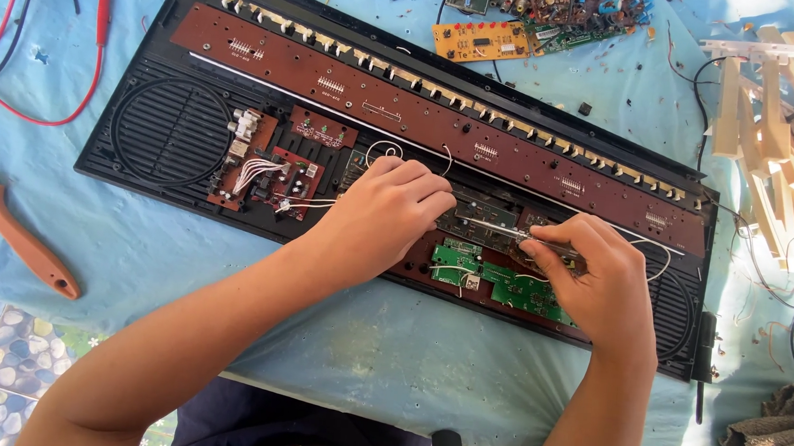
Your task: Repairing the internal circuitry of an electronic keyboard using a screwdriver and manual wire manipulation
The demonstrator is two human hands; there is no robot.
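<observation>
Two hands meet at frame centre over an opened keyboard case (pixel 182 136): left hand (pixel 389 209) curled steadying, right hand (pixel 596 276) pinching what seems a thin, stiff metal tool (pixel 498 227) above fragile circuit boards (pixel 512 290).

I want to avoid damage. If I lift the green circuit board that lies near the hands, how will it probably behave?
The green circuit board looks thin and flat, so it is probably light and fairly stiff. Thin white wires cross it, so it would likely tug on them rather than lift free. Its small exposed parts seem fragile. The right hand partly covers it.
</observation>
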